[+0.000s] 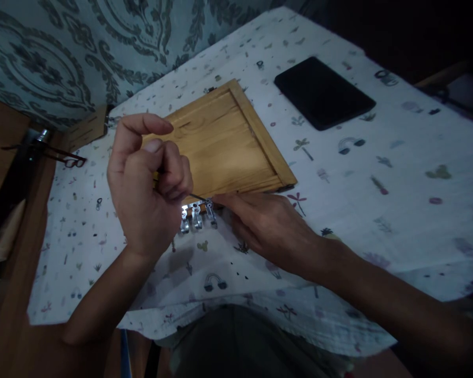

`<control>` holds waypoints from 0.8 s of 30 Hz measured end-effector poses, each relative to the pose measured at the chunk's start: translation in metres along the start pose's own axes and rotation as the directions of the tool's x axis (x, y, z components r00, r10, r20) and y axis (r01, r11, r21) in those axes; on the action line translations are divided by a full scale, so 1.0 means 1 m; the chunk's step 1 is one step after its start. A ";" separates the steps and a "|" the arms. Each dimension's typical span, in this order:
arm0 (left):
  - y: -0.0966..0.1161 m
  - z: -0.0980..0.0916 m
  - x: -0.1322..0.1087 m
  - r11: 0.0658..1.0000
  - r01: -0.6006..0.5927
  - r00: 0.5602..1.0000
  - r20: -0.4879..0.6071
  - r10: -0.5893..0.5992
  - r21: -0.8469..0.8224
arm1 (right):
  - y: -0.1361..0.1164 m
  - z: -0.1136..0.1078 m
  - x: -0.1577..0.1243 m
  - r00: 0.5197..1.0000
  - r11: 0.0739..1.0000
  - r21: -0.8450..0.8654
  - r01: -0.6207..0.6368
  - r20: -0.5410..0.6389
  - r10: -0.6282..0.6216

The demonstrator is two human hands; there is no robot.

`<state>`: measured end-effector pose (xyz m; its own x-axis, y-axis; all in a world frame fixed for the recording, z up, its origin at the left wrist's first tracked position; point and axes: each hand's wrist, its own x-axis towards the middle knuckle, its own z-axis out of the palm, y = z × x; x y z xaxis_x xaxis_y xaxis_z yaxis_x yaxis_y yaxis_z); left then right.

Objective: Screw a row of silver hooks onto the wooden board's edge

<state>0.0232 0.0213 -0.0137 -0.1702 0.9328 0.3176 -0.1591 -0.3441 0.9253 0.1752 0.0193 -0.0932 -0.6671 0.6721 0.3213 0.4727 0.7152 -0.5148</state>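
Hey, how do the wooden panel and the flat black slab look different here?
The wooden panel is yellowish brown, while the flat black slab is dark. The wooden panel is larger, with a framed face; the flat black slab is smaller and plain. Metal hooks line the wooden panel's near edge; the flat black slab shows none. Both lie on patterned cloth.

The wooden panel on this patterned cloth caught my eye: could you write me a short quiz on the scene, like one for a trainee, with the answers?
1. True or false: the flat black slab lies on the cloth, apart from the wooden panel.

2. Where does the thin shaft stick out from?
A. The closed left hand
B. The right hand
C. Under the flat black slab

3. Fill in the blank, near or far: the shiny metal clips show along the wooden panel's ____ edge.

Key: 1. True. 2. A. 3. Near.
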 end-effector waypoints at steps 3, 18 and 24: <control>-0.001 0.000 -0.001 1.000 -0.005 1.000 0.006 0.005 0.000 | 0.000 0.000 0.000 1.000 1.000 0.007 0.002 -0.011 -0.001; -0.003 0.004 -0.008 0.995 -0.099 0.992 0.075 0.100 -0.012 | 0.001 0.000 -0.001 1.000 1.000 -0.018 0.013 -0.011 -0.013; -0.006 0.003 -0.004 0.993 -0.100 0.978 0.179 0.110 -0.062 | 0.000 0.000 -0.002 1.000 0.999 -0.030 0.015 -0.010 -0.016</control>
<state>0.0279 0.0202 -0.0201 -0.0101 0.8933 0.4493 -0.2008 -0.4419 0.8743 0.1767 0.0185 -0.0936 -0.6687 0.6627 0.3371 0.4795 0.7309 -0.4857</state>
